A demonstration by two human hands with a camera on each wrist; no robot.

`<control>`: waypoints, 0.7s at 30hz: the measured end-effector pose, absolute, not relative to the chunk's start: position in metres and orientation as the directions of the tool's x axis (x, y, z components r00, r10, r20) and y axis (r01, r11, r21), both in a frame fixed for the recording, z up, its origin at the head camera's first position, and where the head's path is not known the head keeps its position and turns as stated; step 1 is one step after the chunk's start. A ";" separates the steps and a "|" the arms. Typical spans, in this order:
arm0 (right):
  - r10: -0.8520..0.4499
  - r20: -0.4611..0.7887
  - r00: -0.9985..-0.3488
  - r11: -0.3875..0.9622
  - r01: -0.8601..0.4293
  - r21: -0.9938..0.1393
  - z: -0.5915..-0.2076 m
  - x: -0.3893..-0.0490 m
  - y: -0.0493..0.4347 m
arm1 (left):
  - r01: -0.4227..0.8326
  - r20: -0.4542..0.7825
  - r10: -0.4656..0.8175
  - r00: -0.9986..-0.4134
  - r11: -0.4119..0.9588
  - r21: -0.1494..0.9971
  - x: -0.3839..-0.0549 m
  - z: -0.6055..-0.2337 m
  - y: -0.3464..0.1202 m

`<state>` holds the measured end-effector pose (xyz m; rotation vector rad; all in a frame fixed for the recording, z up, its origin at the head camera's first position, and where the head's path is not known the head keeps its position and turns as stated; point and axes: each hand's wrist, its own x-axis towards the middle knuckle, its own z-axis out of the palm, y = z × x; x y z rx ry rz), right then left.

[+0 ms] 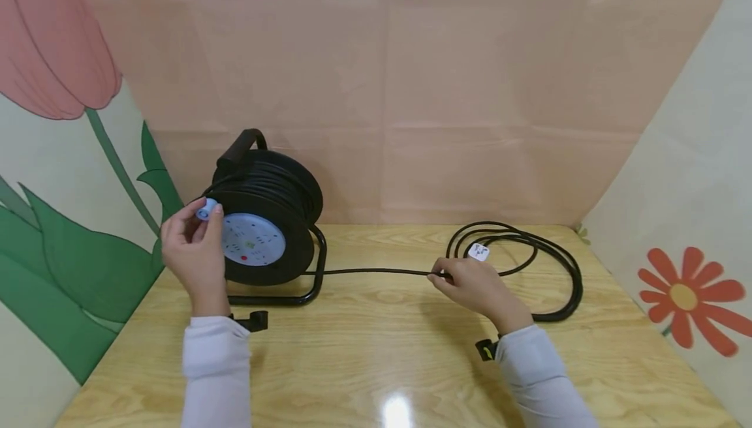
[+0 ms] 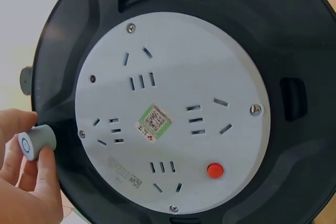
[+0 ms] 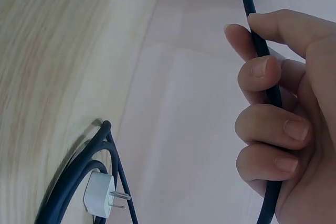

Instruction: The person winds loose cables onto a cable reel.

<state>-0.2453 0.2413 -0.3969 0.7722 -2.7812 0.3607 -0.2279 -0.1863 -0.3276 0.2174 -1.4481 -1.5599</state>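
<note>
Small three-sided booth [image 1: 329, 89]; we cannot tell what building holds it. We list: one wood-grain tabletop [image 1: 364, 343]; one creased pinkish backdrop [image 1: 470, 102]; one pale left-hand panel [image 1: 59, 144], bearing a pink tulip [image 1: 59, 43] and green leaves [image 1: 88, 265]; one pale right-hand panel [image 1: 693, 180], bearing an orange-red flower [image 1: 683, 296].

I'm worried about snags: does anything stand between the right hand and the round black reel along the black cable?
The glossy black tubular stand crosses the thin black cable beside the round black reel; from there to the right hand, nothing visible is in the way.
</note>
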 end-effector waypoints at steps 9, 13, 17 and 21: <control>-0.527 0.256 -0.811 0.810 -0.570 -0.138 -0.389 -0.254 0.238 | 0.534 0.536 -0.702 -0.469 0.258 0.805 -0.229 -0.323 -0.180; -0.551 0.242 -0.799 0.813 -0.579 -0.059 -0.381 -0.269 0.237 | 0.563 0.592 -0.674 -0.441 0.305 0.768 -0.218 -0.312 -0.165; -0.523 0.213 -0.826 0.845 -0.534 0.003 -0.379 -0.286 0.237 | 0.598 0.640 -0.643 -0.420 0.334 0.728 -0.212 -0.308 -0.153; -0.500 0.197 -0.843 0.860 -0.510 -0.004 -0.380 -0.297 0.234 | 0.632 0.674 -0.619 -0.402 0.346 0.694 -0.213 -0.309 -0.147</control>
